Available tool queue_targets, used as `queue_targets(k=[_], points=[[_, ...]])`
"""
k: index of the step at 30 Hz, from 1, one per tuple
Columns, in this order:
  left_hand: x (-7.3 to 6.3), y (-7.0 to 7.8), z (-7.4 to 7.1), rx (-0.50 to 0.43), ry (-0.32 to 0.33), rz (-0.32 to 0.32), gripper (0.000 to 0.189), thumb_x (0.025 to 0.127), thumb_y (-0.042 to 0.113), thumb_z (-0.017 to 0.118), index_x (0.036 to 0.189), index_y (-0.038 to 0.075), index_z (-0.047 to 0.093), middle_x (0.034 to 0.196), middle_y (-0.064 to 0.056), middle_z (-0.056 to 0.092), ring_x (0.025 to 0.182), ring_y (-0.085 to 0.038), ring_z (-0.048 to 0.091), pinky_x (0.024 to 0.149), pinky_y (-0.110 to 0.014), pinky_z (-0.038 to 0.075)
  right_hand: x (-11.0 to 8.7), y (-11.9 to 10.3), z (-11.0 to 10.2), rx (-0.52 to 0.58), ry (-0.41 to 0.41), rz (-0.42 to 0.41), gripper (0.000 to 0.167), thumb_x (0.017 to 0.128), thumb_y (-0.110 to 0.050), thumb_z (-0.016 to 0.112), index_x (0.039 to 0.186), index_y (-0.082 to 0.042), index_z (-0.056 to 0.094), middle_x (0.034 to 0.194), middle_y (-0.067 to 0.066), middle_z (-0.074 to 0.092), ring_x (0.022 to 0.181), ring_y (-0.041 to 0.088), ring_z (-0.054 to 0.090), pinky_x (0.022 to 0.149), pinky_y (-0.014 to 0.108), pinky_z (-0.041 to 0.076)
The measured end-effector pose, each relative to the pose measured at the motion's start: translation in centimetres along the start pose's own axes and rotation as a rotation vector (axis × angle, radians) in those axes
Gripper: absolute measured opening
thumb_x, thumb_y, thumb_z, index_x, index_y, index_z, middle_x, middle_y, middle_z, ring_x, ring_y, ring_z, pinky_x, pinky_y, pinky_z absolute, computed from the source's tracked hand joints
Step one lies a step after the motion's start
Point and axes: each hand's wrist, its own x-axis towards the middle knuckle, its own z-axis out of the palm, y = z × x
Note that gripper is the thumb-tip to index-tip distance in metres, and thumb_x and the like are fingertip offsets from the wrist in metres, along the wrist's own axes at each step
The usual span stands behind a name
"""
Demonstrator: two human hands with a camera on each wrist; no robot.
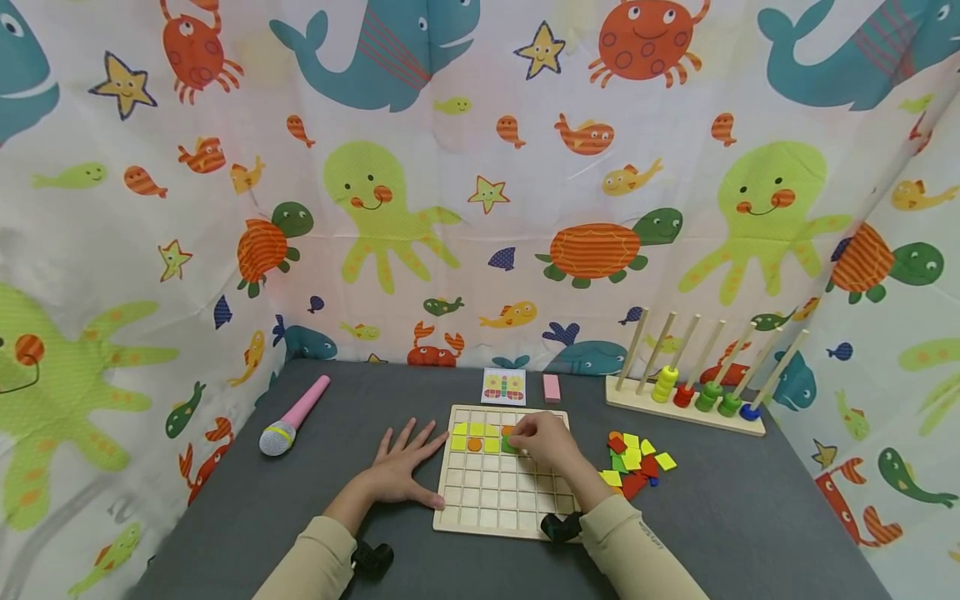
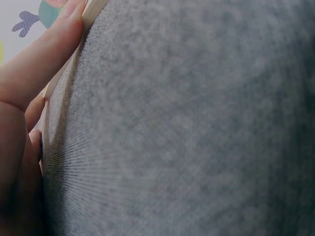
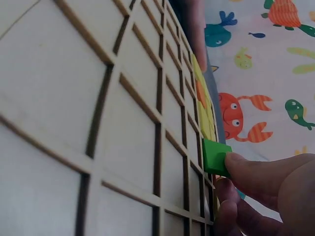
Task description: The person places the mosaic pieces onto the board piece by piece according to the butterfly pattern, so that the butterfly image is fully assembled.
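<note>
A pale wooden grid board (image 1: 480, 500) lies on the grey table. Several yellow tiles (image 1: 460, 443) and an orange one (image 1: 475, 445) fill cells in its upper left. My right hand (image 1: 546, 440) is over the upper middle of the board and pinches a green square tile (image 3: 215, 156) between thumb and fingers. That tile sits slightly raised at a cell beside the yellow ones in the right wrist view. With fingers spread, my left hand (image 1: 405, 471) touches the board's left edge. Its thumb (image 2: 47, 59) meets the rim in the left wrist view.
A pattern card (image 1: 504, 387) and a pink block (image 1: 551, 388) lie behind the board. Loose coloured tiles (image 1: 632, 458) are heaped to its right. A peg stand with rings (image 1: 682, 404) is at back right, a toy microphone (image 1: 292, 418) at left.
</note>
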Motion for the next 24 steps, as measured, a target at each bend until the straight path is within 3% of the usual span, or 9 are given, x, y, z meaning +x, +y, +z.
queue_targets(k=[14,24], points=[[-0.1,0.4,-0.3,0.003,-0.006,-0.015,0.119,0.063,0.08,0.076,0.161,0.04,0.021,0.171,0.004,0.008,0.157,-0.035,-0.011,0.117,-0.068,-0.013,0.0,-0.2,0.5,-0.107,0.048,-0.01,0.008,0.087,-0.026,0.082,0.084,-0.019,0.078,0.076,-0.006,0.066,0.072,0.016,0.056,0.065,0.031,0.045],[0.1,-0.1,0.0,-0.005,-0.014,-0.005,0.12,0.063,0.08,0.076,0.161,0.04,0.02,0.171,0.004,0.007,0.157,-0.035,-0.012,0.117,-0.068,-0.014,-1.2,-0.3,-1.9,-0.064,0.088,0.018,0.006,0.089,-0.023,0.08,0.088,-0.017,0.078,0.081,-0.002,0.067,0.075,0.018,0.056,0.064,0.031,0.046]])
